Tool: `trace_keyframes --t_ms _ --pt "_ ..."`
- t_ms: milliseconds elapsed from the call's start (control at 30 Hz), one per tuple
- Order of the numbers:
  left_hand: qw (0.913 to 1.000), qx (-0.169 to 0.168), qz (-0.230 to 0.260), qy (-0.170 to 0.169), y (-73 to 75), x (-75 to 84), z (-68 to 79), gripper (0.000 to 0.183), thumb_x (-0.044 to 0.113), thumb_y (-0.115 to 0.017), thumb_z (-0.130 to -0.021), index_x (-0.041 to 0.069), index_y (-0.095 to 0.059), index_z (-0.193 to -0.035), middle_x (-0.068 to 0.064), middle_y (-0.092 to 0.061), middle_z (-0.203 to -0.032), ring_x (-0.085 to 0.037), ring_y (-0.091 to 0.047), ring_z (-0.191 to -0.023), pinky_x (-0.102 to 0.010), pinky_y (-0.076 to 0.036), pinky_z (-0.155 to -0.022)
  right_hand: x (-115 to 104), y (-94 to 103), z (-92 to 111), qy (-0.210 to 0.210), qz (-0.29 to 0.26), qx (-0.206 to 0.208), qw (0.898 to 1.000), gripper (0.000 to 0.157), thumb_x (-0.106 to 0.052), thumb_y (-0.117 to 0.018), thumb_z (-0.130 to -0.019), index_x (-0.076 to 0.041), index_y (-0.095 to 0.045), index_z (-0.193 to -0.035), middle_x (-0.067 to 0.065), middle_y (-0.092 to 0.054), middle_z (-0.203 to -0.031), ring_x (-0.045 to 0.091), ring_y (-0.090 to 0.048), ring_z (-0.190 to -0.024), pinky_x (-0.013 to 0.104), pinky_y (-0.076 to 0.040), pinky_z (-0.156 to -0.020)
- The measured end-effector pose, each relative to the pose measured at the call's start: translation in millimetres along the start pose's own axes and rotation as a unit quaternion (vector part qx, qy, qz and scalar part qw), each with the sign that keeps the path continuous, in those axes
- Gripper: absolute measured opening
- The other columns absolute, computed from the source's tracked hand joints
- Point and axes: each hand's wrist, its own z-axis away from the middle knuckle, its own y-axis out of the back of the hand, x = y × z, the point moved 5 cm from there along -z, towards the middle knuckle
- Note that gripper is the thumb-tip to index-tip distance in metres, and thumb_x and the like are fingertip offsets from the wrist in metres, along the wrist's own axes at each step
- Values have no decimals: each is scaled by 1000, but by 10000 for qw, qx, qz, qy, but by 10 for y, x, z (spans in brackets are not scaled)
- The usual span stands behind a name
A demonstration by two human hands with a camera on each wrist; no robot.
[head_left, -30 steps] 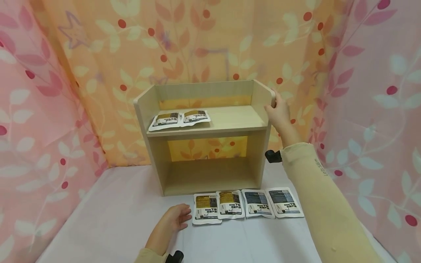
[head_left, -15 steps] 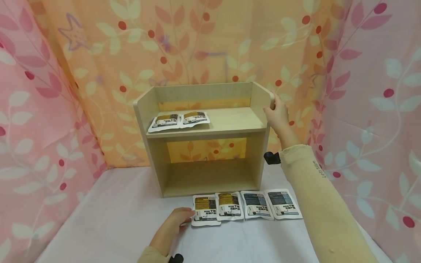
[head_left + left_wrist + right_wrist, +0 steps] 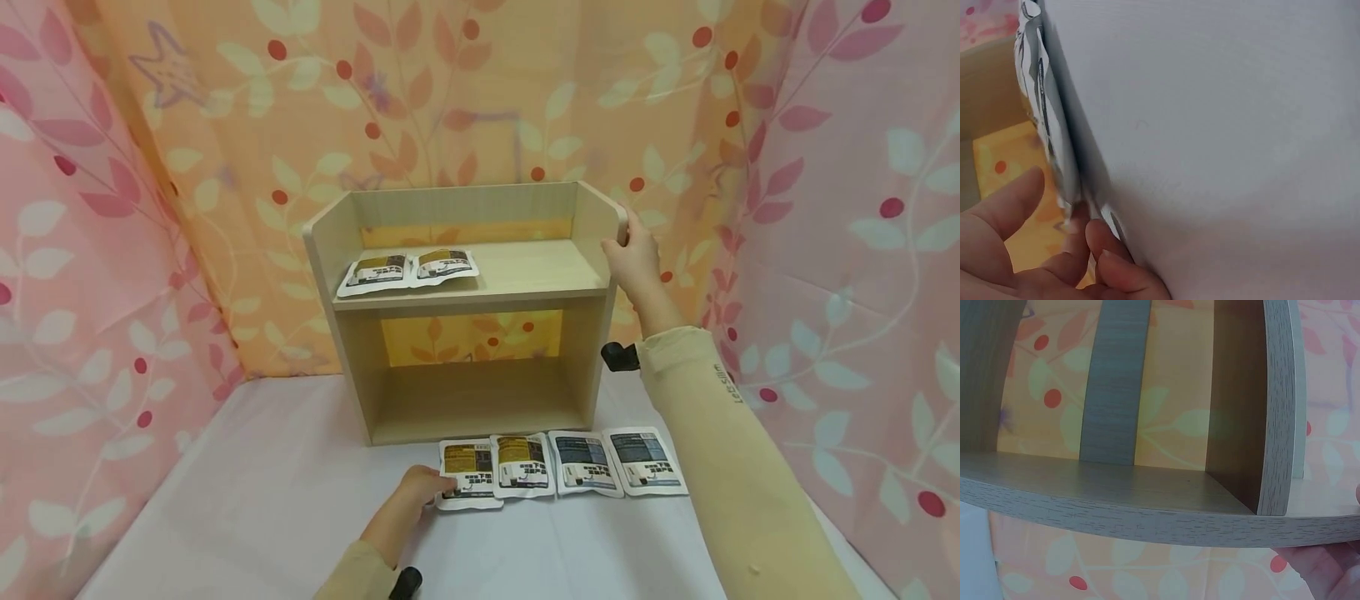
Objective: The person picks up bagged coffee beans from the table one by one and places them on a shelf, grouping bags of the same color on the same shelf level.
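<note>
Touching L-most pkt [image 3: 472, 477] at its L edge w/ L hand [image 3: 412, 494], half spread, thumb over face, fingertips at edge; can't tell if pinched. Lying on desk [image 3: 247, 500], just off bottom front edge of shelf [image 3: 480, 297], L end of row of 4. Next to R: yellow pkt [image 3: 522, 463], then 2 blue pkts [image 3: 585, 462]. Gripping shelf's R panel [image 3: 595, 237] near top front corner w/ R hand [image 3: 636, 260], thumb inside, fingers outside. On upper board [image 3: 540, 265], front L corner: 2 more pkts [image 3: 381, 271]. Behind: floral curtain [image 3: 480, 92].
</note>
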Motion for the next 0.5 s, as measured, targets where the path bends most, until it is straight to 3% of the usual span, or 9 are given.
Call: trace_keyframes --t_ms 267,500 --pt "9999 124 76 54 8 -25 -11 35 7 -71 -84 -18 -54 -101 -21 -59 -88 -33 -56 -86 -47 -48 -83 5 5 6 -6 43 27 10000 61 -10 -51 -97 -16 -29 -154 21 -46 -143 37 -47 -126 51 -40 -104" --pt "9968 28 799 32 44 -46 18 29 5 -69 -86 -15 -57 -103 -18 -60 -91 -26 -54 -81 -34 -45 -70 7 7 1 -12 75 0 10000 62 -11 -50 -97 -17 -27 -154 21 -45 -144 37 -46 -127 51 -38 -105"
